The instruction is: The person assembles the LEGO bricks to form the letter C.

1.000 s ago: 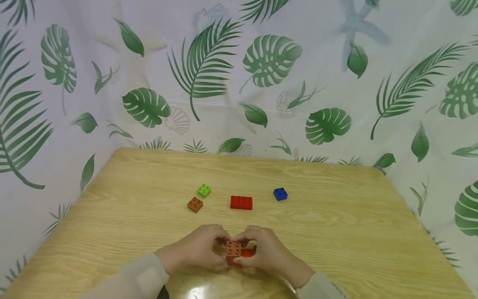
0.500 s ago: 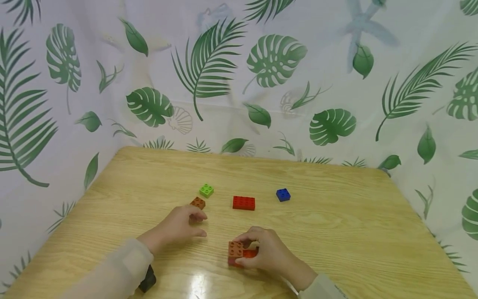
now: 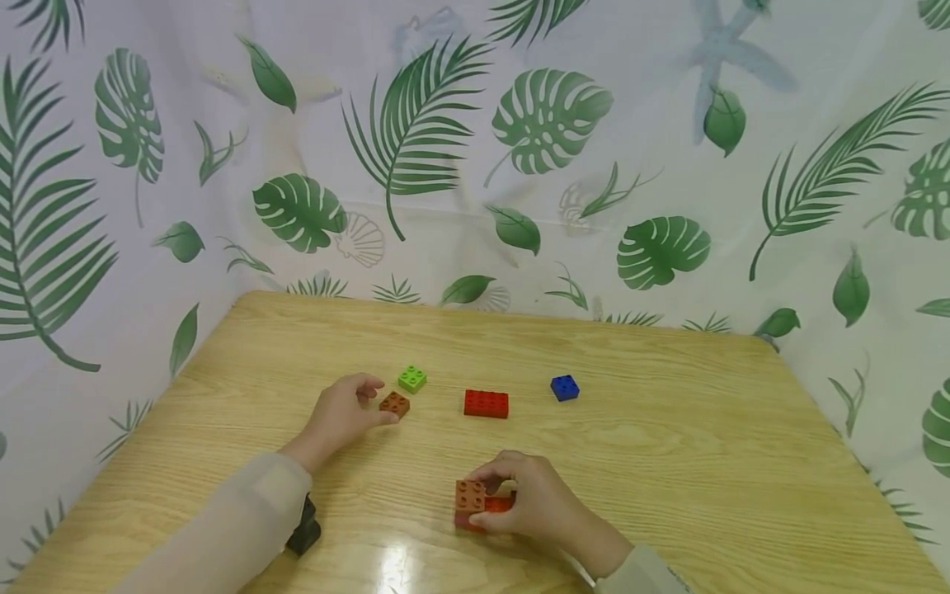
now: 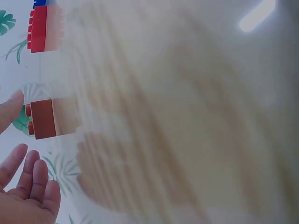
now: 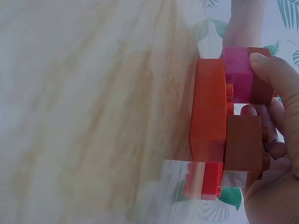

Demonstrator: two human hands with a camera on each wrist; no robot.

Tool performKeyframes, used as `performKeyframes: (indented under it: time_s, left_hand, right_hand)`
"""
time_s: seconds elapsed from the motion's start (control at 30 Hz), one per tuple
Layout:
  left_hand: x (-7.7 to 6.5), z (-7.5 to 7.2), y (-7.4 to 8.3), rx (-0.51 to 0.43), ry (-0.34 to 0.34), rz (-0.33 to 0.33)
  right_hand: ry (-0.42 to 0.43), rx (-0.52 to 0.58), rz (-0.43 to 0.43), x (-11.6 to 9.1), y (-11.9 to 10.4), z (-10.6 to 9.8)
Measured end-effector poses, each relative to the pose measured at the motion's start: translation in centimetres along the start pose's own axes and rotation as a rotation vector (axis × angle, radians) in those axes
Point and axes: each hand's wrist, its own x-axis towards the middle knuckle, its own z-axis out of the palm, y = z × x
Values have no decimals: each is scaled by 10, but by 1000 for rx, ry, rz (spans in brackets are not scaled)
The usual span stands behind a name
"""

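The left hand [image 3: 340,416] had just left the stack [image 3: 470,495], where both hands were a second earlier, and had gone up and left to the loose brown brick [image 3: 394,404], left of centre in the head view. That left the right hand [image 3: 533,502] alone with the stack at lower centre, so I judged the joining paused there and attention shifted to this brick.

The left hand had hold of nothing: its thumb and fingers were parted widely, with the brick between them in the left wrist view. I couldn't tell whether the thumb touched it. The right hand's grip was firm enough to see, the thumb pressed against the stack's upper side and the fingers curled behind.

In the right wrist view the stack showed a long orange brick [image 5: 209,109] at its base, a pink brick [image 5: 238,74] under a brown one near the top of the frame, and another brown block [image 5: 243,142] lower down.

I saw no box or tray holding anything; the bricks lay straight on the wooden table [image 3: 668,462]. A lime brick [image 3: 412,379] sat just beside the loose brown one, a red brick [image 3: 486,403] at centre and a blue brick [image 3: 565,388] right of it.
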Motion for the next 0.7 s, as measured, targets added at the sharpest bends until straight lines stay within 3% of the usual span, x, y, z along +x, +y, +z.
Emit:
performKeyframes:
  time_s: [0.47, 0.7]
  left_hand:
    - [9, 12, 5, 30, -26, -85]
    - [8, 12, 5, 71, -18, -47]
  right_hand:
    - [6, -17, 8, -1, 0, -1]
    - [-1, -2, 20, -1, 0, -1]
